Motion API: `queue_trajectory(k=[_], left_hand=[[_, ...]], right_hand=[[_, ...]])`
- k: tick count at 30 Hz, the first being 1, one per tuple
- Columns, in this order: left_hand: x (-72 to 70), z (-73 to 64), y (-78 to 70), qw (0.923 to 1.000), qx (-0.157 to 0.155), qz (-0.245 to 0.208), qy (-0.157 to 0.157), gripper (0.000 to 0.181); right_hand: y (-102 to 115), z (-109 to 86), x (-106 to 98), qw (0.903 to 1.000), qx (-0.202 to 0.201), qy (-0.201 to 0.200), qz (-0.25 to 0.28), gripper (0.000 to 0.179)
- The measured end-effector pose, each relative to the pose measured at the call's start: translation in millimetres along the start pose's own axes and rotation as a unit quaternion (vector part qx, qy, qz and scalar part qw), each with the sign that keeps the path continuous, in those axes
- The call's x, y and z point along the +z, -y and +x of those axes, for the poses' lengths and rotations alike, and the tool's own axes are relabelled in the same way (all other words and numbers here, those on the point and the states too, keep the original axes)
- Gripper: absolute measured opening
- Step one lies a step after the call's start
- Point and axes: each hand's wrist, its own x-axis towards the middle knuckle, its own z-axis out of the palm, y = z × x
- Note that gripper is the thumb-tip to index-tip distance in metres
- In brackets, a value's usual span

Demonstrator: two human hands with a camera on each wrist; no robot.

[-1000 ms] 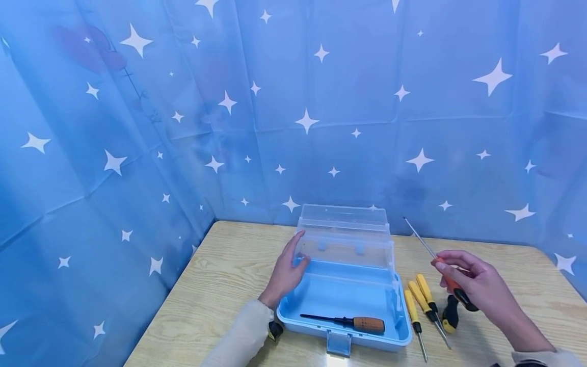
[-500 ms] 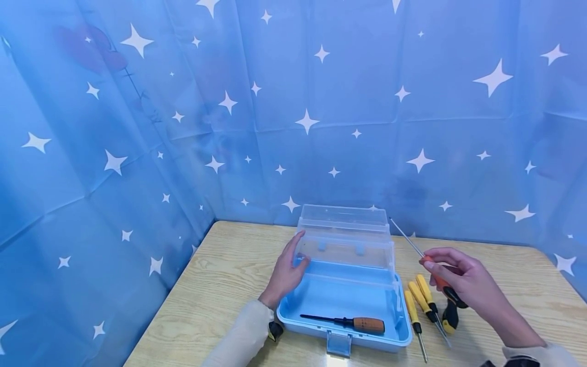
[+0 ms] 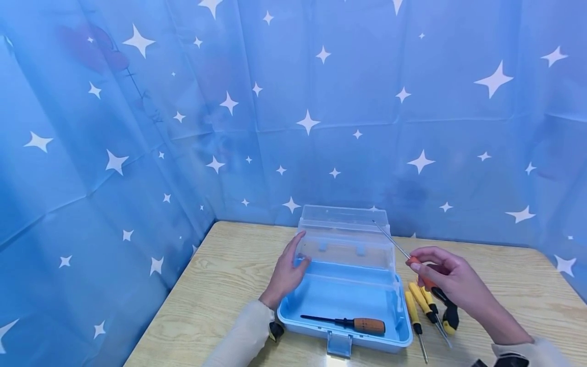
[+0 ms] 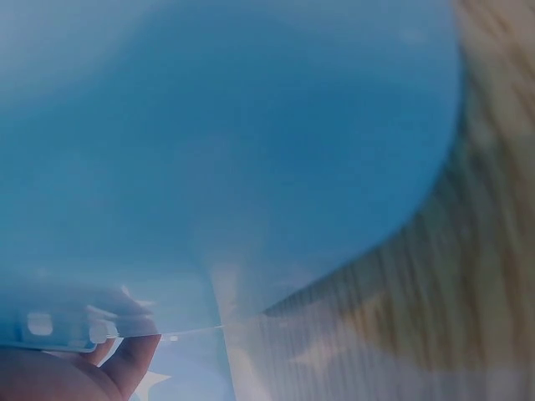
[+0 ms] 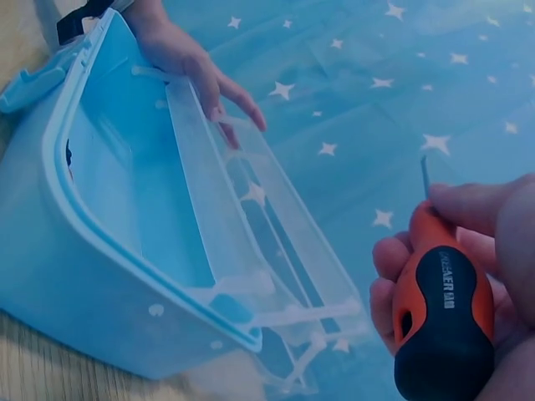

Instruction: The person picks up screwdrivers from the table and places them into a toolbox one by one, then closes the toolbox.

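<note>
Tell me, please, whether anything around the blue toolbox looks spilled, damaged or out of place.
Nothing plainly stands out. The blue toolbox sits upright, its clear lid open; a brown-handled screwdriver lies inside. The right grip holds an orange screwdriver, and yellow-handled screwdrivers lie loosely beside the toolbox.

Five long screwdrivers showed in all: three yellow-handled screwdrivers at the lower right of the head view, one brown-handled screwdriver at the bottom centre and one orange-and-black screwdriver. There was one stubby black-and-yellow handle (a second dark-and-yellow object, lower centre, was too hidden to name). Two hands, left hand and right hand, one blue box, one clear lid and one latch completed the count.
</note>
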Motion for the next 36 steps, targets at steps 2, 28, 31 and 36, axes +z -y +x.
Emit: queue_trajectory(k=[2,28,31,36], left_hand=[[-0.1,-0.5,0.2,1.0,-0.001,-0.002,0.001,0.065],[-0.5,0.5,2.6,0.9998,0.015,0.012,-0.003,0.063],[-0.5,0.5,2.4,0.9998,0.017,0.014,-0.003,0.064],[-0.8,-0.6,2.2,0.9998,0.015,0.01,-0.003,0.064]], right_hand=[[2,0.7,2,1.0,0.001,0.005,0.003,0.032],[19,13.0,38,0.9933,-0.061,0.084,0.052,0.025],[19,14.5,41,0.9918,-0.068,0.095,0.052,0.024],[21,15.7,48,0.9894,-0.067,0.112,0.064,0.023]])
